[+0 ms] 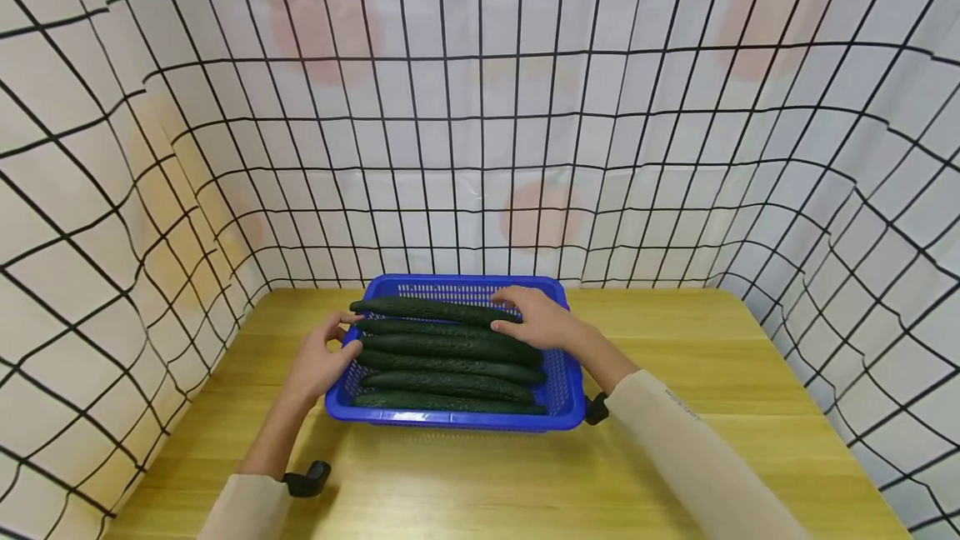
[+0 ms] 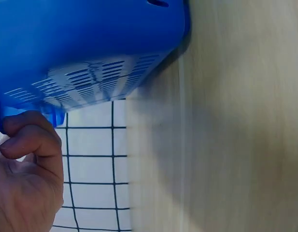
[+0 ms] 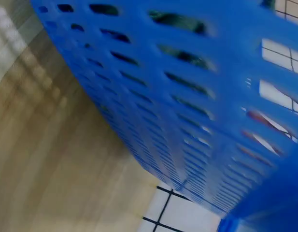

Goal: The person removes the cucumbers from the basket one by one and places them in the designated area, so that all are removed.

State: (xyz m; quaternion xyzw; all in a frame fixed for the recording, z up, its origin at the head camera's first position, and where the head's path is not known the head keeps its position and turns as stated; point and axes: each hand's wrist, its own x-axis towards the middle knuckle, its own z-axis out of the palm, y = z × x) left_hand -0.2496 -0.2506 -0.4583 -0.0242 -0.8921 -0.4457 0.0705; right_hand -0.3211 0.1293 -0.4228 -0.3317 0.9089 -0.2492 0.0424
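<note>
Several dark green cucumbers [image 1: 450, 346] lie side by side in a blue plastic basket [image 1: 450, 417]. My right hand [image 1: 542, 319] reaches over the basket's right side. Its thumb and fingers straddle the right end of the farthest cucumber [image 1: 420, 307], whose left tip overlaps the rim. At the left rim, my left hand [image 1: 318, 357] has its thumb and fingers apart beside the cucumber ends. The left wrist view shows the left fingers [image 2: 33, 137] bent near the basket's underside; through slots in the basket wall [image 3: 153, 111], the right wrist view shows bits of green.
The basket stands on a wooden table [image 1: 450, 482]. A black wire grid [image 1: 480, 119] over white cloth encloses the back and both sides, close behind the basket. Black wrist straps and cameras [image 1: 307, 480] sit on both forearms.
</note>
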